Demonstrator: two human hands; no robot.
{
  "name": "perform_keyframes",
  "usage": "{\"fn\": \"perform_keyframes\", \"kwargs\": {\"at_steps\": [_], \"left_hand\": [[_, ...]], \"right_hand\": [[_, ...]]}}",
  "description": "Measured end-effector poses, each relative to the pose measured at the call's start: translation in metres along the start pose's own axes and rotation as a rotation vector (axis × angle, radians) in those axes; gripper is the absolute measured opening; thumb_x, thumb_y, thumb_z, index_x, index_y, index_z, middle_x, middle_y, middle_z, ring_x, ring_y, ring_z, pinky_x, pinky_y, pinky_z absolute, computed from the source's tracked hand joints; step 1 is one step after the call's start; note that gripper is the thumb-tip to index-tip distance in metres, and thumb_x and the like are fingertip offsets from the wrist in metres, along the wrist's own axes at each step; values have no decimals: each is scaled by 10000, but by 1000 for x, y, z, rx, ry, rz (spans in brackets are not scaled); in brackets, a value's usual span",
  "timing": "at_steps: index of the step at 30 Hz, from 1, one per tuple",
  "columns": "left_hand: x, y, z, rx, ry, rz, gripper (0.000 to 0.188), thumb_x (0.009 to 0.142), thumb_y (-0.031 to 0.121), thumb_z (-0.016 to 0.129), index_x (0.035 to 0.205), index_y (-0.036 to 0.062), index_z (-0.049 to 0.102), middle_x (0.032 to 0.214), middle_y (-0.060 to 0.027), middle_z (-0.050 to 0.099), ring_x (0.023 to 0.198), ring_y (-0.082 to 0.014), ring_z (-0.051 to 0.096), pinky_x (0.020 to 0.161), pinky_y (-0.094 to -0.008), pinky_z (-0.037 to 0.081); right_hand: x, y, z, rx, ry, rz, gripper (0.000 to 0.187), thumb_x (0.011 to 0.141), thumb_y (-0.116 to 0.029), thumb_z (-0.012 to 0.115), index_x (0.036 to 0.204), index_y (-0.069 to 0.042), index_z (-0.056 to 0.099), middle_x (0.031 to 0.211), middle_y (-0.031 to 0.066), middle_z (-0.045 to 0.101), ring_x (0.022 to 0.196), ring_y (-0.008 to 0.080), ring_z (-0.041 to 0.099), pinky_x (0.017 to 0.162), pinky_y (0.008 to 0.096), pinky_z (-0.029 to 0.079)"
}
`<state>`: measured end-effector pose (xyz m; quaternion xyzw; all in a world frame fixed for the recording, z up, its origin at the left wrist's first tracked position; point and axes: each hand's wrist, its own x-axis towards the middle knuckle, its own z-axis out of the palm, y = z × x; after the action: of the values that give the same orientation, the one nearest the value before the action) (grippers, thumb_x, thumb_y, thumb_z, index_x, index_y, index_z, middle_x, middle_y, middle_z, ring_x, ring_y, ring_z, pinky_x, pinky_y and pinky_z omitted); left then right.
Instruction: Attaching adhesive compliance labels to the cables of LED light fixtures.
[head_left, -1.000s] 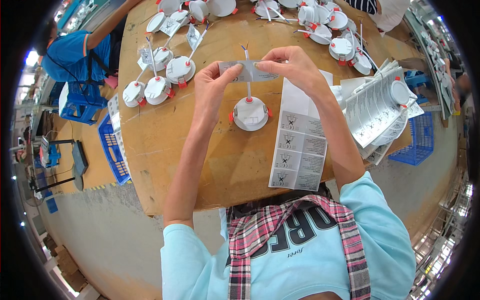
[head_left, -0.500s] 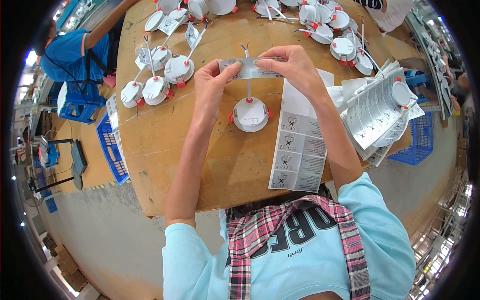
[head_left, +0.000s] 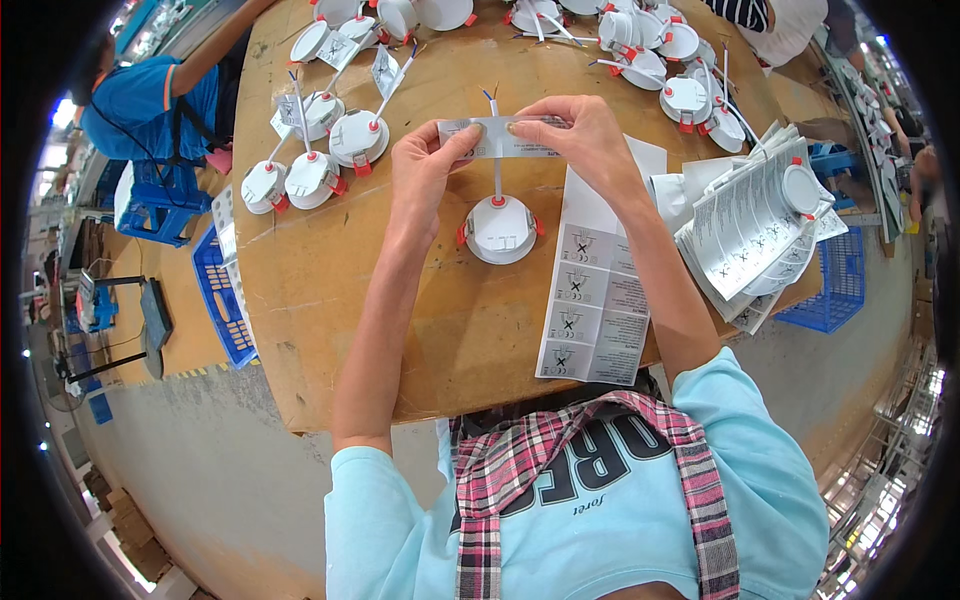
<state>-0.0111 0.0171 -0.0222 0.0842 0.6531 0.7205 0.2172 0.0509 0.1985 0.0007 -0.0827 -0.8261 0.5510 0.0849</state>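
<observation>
A silver-grey sticker label (head_left: 503, 141) is stretched between my two hands, across the white cable (head_left: 497, 178) of a round downlight (head_left: 500, 232). My left hand (head_left: 428, 170) pinches the label's left part between thumb and fingers. At its right part, my right hand (head_left: 580, 140) grips with thumb and fingers. The downlight lies on the table below the label, with red clips at its sides and bare wire ends pointing away from me. A sheet of printed labels (head_left: 592, 310) lies under my right forearm.
Several labelled downlights (head_left: 330, 150) stand at the left, and more are heaped at the far side (head_left: 650, 50). A stack of label sheets (head_left: 750, 230) lies at the right. Blue crates (head_left: 218, 290) flank the table (head_left: 330, 290). A person in blue (head_left: 150, 110) is at the far left.
My hands and the label hold nearly the same place over the cable. My right hand has shifted very slightly, and the sheet under my forearm has slid a little left.
</observation>
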Motion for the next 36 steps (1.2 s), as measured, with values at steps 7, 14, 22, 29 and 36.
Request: {"fn": "perform_keyframes", "kwargs": {"at_steps": [7, 14, 22, 29, 36], "left_hand": [[0, 0, 1, -18, -4, 9, 192, 845, 167, 665, 950, 6, 654, 883, -61, 668, 815, -99, 625, 745, -224, 509], [0, -1, 1, -48, -13, -7, 191, 853, 163, 658, 961, 7, 644, 900, -62, 667, 822, -104, 628, 757, -232, 512], [2, -3, -2, -79, -54, -3, 184, 857, 156, 653, 966, 8, 641, 910, -62, 665, 836, -101, 626, 778, -229, 508], [4, -6, -1, -172, -81, -22, 183, 868, 129, 637, 993, -4, 629, 943, -76, 662, 851, -113, 628, 801, -240, 510], [1, -4, 0, -179, -116, -34, 193, 878, 121, 622, 1006, -23, 623, 959, -94, 662, 867, -129, 634, 819, -254, 515]], "right_hand": [[0, -2, -1, -11, 6, 16, 283, 755, -236, 700, 895, 9, 710, 765, 99, 674, 693, 150, 606, 649, 277, 474], [0, 2, 1, 6, 4, 8, 264, 757, -226, 701, 886, 4, 713, 760, 100, 676, 698, 149, 612, 654, 276, 477], [1, 4, 2, 9, 9, -5, 256, 756, -226, 700, 879, -2, 714, 757, 94, 676, 690, 148, 605, 657, 276, 474], [0, 4, 1, -2, 15, 0, 252, 763, -234, 691, 866, -4, 711, 749, 85, 669, 688, 141, 593, 640, 276, 462], [2, 8, -11, 48, -124, 47, 306, 864, -274, 633, 965, 14, 663, 844, 31, 646, 813, 91, 560, 729, 239, 433]]}}
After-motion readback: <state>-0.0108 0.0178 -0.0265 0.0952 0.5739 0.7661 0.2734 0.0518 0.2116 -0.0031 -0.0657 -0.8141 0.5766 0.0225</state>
